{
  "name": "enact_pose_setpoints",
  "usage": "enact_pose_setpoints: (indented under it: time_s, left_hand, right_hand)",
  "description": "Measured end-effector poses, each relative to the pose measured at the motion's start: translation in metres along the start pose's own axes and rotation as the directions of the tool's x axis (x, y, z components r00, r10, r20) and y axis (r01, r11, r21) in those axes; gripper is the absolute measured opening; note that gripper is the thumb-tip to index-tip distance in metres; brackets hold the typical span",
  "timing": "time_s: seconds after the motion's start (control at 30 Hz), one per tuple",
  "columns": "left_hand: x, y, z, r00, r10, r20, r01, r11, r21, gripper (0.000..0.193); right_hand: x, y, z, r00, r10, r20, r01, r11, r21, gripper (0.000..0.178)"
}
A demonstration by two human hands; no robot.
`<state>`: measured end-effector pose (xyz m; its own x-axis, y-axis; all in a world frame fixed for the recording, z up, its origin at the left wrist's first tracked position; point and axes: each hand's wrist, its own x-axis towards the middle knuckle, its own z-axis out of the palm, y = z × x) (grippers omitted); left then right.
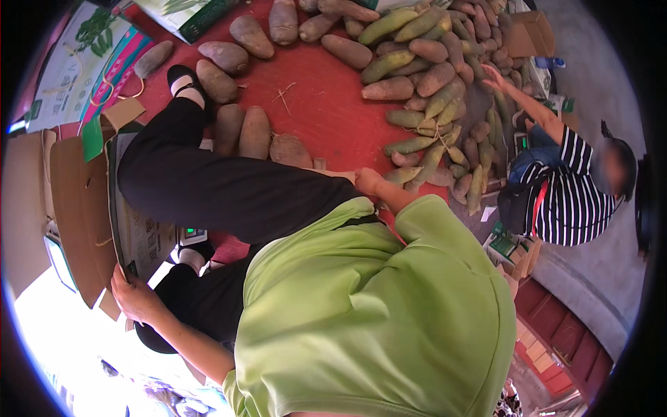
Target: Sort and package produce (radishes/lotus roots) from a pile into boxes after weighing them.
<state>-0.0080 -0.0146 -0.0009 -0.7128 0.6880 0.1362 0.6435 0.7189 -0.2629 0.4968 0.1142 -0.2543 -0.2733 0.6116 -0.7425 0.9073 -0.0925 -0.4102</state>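
Note:
My left hand [135, 297] grips the edge of an upright cardboard box [142, 236] at the lower left, fingers wrapped over its rim. My right hand [368, 182] is curled beside my thigh, around the end of a tan cardboard flap [333, 174]; most of the flap is hidden behind my leg. Just beyond my legs lie large brown root vegetables [254, 132] on a red surface [313, 104]. A digital scale with a lit green display [192, 233] shows partly between my legs, next to the box.
A heap of brown and green root vegetables [434, 76] spreads at the upper right. Beyond it, a person in a striped shirt [573, 187] reaches a hand [497, 80] toward the heap. Printed cartons [76, 62] stand at the upper left, and an open cardboard box [531, 35] sits at the far right.

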Motion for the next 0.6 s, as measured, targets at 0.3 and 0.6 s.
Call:
enact_pose_setpoints:
  time_s: [0.3, 0.6]
  left_hand:
    - [0.007, 0.008, 0.002, 1.0, 0.022, 0.012, -0.022, 1.0, 0.001, 0.027]
    - [0.004, 0.004, 0.004, 0.998, 0.05, -0.024, -0.049, 0.999, 0.004, 0.027]
  right_hand:
    - [0.008, 0.051, -0.016, 0.951, 0.259, -0.168, -0.263, 0.965, -0.004, 0.025]
    - [0.008, 0.085, -0.037, 0.977, -0.049, -0.209, -0.14, 0.588, -0.797, 0.033]
